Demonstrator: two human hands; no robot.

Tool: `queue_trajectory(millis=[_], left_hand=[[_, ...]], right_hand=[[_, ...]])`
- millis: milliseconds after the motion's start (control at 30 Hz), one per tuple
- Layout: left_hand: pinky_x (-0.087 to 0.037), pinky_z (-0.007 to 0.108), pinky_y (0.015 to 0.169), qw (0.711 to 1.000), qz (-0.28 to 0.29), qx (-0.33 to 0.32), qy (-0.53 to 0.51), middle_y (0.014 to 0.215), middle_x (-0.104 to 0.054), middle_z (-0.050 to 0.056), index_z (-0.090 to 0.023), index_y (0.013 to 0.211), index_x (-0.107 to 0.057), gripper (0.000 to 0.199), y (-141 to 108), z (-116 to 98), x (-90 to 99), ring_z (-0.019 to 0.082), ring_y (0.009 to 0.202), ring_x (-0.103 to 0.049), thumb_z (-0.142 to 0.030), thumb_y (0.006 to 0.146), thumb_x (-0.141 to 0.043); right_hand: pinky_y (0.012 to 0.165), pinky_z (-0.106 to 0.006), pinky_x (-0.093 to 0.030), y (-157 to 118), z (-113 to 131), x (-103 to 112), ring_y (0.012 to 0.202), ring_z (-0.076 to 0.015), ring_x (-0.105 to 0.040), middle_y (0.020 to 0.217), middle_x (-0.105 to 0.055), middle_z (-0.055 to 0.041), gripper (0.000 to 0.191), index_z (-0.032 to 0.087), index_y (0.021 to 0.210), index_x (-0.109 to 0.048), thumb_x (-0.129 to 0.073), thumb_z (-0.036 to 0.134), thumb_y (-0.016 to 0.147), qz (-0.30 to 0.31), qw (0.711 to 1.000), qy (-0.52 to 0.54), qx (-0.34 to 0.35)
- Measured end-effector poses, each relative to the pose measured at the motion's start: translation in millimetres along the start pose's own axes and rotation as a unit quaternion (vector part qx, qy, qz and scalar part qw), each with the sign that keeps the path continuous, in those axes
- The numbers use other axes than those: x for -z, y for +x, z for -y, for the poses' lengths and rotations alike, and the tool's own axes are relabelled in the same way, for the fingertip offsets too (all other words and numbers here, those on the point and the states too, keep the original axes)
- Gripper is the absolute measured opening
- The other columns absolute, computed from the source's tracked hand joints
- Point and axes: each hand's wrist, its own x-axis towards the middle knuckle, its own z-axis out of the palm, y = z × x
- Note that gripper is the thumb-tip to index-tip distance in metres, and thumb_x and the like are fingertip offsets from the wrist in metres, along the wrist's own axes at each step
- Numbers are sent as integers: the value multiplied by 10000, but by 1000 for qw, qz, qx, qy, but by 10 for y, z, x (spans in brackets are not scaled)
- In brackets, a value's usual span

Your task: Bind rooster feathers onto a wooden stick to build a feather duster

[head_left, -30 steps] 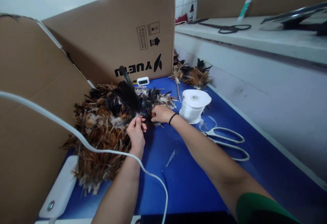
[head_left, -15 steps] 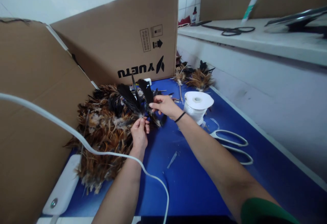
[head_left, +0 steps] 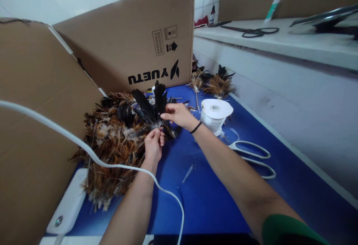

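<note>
Far left, on the blue bench (head_left: 207, 204): white case (head_left: 68, 196), pale cord (head_left: 112, 165) looping across in front. Next to it, a broad heap of brown feathers (head_left: 114, 159), fluffy pale bases mixed among glossy tips. Likely near weightless, soft, easily scattered or snagged on one another; best lifted by the quill ends.

Centre: black feathers (head_left: 144, 105) standing up in a loose fan, just above the right edge of the heap, bases together and tips spread toward the brown box (head_left: 123, 40) behind. Should handle as very light: springy along the shaft, soft at the vane, slick on the face. Vanes would probably split or crease under a hard squeeze. Sound hold is low, at the downy base where the quills meet.

Left hand (head_left: 153, 143): at that base, thumb closed against curled fingers, pinching the quill ends. Forearm comes up steeply from the lower edge, wrist fairly straight.

Right hand (head_left: 180, 115): higher, just right of the fan. Thumb and forefinger nearly together, apparently on the lower part of the rightmost feather; exact contact hard to make out. Back of hand up, dark band (head_left: 195, 127) at the wrist, forearm slanting in from lower right.

Right of that: spool (head_left: 216, 109) of clear-looking line, upright, near the wrist. Farthest right on the bench, white-handled scissors (head_left: 253, 148), partly behind the forearm.
</note>
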Motion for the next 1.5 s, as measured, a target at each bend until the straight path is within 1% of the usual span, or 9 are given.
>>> queue_trajectory(millis=[267, 467, 733, 867, 967, 1067, 1167, 1333, 1500], left_hand=[[-257, 148, 368, 1000, 9, -7, 29, 607, -549, -12, -97, 793, -635, 269, -4, 4, -9, 3, 385, -377, -346, 703, -688], [-262, 156, 371, 999, 7, -12, 49, 612, -554, -10, -105, 773, -620, 258, -5, 22, 10, 11, 391, -389, -349, 711, -676], [-279, 161, 375, 997, 6, -29, 74, 612, -557, -5, -103, 756, -620, 251, 12, 31, 18, 17, 396, -391, -346, 718, -667], [-281, 156, 365, 996, -24, -48, 66, 615, -559, -6, -105, 761, -619, 259, 22, 16, 17, 14, 391, -389, -347, 697, -684], [-279, 151, 363, 997, -36, -53, 54, 613, -557, -7, -105, 763, -621, 268, 26, 4, 13, 11, 394, -390, -354, 690, -690], [-278, 145, 361, 998, -34, -48, 39, 622, -558, -6, -108, 764, -621, 274, 24, -7, 3, 11, 403, -398, -358, 682, -697], [-279, 144, 360, 998, -30, -44, 29, 624, -558, -6, -110, 748, -614, 271, 19, -14, -5, 11, 402, -399, -358, 680, -700], [-280, 151, 356, 999, -22, -36, 18, 621, -555, -8, -117, 752, -608, 268, 13, -12, 3, 17, 402, -401, -354, 675, -707], [-276, 148, 365, 999, -31, -39, -5, 627, -542, -16, -124, 755, -604, 259, 32, -17, 23, 11, 413, -392, -344, 673, -713]], right_hand=[[424, -174, -315, 17, -67, 34, 439, -38, -381, 491, -418, 77, 261, 143, 564, -451, -649, 280, 664, 23, 998, -46, 38], [426, -189, -396, 31, -125, 24, 438, -69, -489, 508, -498, 58, 253, 145, 575, -470, -665, 292, 645, 35, 999, -21, 6], [454, -199, -464, 37, -144, 5, 465, -88, -549, 550, -581, 32, 170, 144, 581, -492, -636, 190, 658, 60, 998, -19, -7], [488, -195, -471, 34, -132, 78, 543, -105, -590, 587, -610, 16, 55, 140, 739, -571, -604, 170, 705, 74, 994, -57, -51], [570, -202, -470, 21, -108, 186, 594, -114, -606, 616, -635, -7, 104, 141, 800, -629, -589, 130, 704, 87, 962, -252, -67], [715, -239, -463, -5, -78, 243, 786, -169, -636, 779, -687, -62, 175, 163, 802, -683, -575, 87, 687, 124, 870, -471, -74], [746, -293, -464, -38, -67, 206, 881, -236, -632, 903, -688, -106, 222, 179, 807, -705, -576, 63, 668, 161, 815, -544, -122], [745, -355, -474, -70, -86, 112, 897, -299, -628, 942, -668, -188, 226, 123, 836, -702, -607, 49, 646, 179, 794, -556, -168], [766, -337, -463, -49, -103, 111, 938, -290, -619, 998, -661, -178, 247, 136, 897, -692, -565, 76, 694, 164, 813, -541, -140]])
